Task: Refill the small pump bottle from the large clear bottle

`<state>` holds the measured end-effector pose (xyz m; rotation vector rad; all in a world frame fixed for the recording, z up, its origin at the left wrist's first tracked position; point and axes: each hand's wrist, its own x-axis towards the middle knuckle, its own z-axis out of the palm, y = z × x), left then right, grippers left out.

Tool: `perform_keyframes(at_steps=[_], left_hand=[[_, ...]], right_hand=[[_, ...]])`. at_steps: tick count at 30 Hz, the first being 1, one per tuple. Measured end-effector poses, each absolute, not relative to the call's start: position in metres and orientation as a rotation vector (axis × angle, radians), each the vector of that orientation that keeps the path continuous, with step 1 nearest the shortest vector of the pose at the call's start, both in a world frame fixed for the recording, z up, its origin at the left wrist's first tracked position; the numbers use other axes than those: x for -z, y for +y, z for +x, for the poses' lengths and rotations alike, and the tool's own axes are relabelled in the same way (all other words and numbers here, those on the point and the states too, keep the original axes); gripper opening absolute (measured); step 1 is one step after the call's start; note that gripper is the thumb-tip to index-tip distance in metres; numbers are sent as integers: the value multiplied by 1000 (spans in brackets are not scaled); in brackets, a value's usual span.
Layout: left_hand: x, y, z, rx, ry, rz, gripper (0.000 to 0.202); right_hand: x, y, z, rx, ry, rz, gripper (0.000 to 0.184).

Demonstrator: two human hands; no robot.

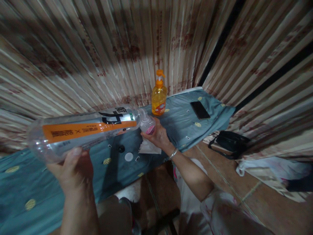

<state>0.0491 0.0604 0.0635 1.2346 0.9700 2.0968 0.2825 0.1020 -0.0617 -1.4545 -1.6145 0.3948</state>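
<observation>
My left hand (pixel 72 169) is wrapped round the lower part of a large clear plastic bottle (pixel 80 133) with an orange and silver label. The bottle lies almost level, its neck toward the right. Closed round a small clear bottle (pixel 147 124) with a pink mark is my right hand (pixel 158 135), a bracelet on its wrist. The two bottle mouths meet or nearly meet; I cannot tell if they touch. Below them, a white tissue (pixel 150 147), a white round lid (pixel 128 156) and a small black cap (pixel 121 148) lie on the cloth.
An orange pump bottle (pixel 159 98) stands behind my right hand. A dark phone (pixel 200 110) rests farther right on the green tablecloth (pixel 176 124). Pleated curtains (pixel 137 49) hang close behind the table. A black bag (pixel 230 143) sits on the tiled floor at right.
</observation>
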Motion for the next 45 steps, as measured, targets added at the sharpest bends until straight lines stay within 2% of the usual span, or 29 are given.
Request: perform_keyframes(at_steps=[5,8,21,26,32,45], left_hand=[[-67,61,53,-2131,944,1196,99],[-71,60,57,-2130,956,1197,102],[-67,61,54,-2156,954,1198,97],[-70,60,57,-2142,954,1183,90],[-75,60,60,-2146,960,1193,98],[-72,63,57,-2164,954,1184,90]], right_hand=[[63,103,282,-395,-1617,-1471,87],[64,103,282,-386,-1612,-1455,86],[61,102,282,-401,-1610,-1456,87],[62,102,283,-413,-1608,-1456,87],[62,102,283,-405,-1607,-1455,86],[61,102,282,-398,-1605,-1448,84]])
